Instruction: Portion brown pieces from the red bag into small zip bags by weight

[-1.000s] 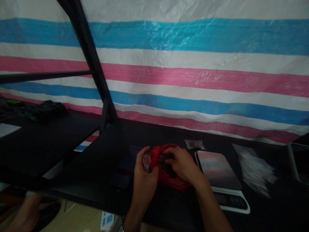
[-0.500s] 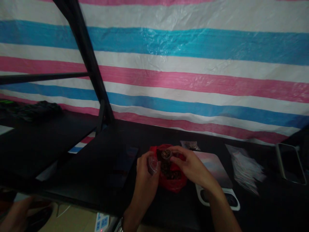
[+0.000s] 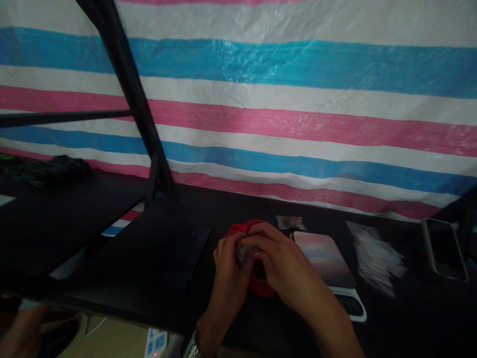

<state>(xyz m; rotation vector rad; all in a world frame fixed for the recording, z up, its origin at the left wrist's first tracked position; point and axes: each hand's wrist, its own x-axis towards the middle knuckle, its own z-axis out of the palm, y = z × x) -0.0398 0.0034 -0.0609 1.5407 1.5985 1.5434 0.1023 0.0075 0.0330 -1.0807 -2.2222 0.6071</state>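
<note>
Both hands bunched together: left hand [image 3: 227,266] and right hand [image 3: 285,263] pinching small clear pouch [image 3: 244,251] between fingertips, pouch or cup, too dim to tell. Held right over red bag [image 3: 241,228], guessing so spills land back inside. Bag mostly hidden under hands. Scale [image 3: 322,256] just right of right hand, easy reach.

Count:
- one red bag
- one scale
- one filled mini pouch [image 3: 290,222] beyond right hand
- one heap of empty pouches [image 3: 376,253] further right, uncountable
- one phone [image 3: 443,243] far right
- one other person's hand [image 3: 18,333] far left
</note>
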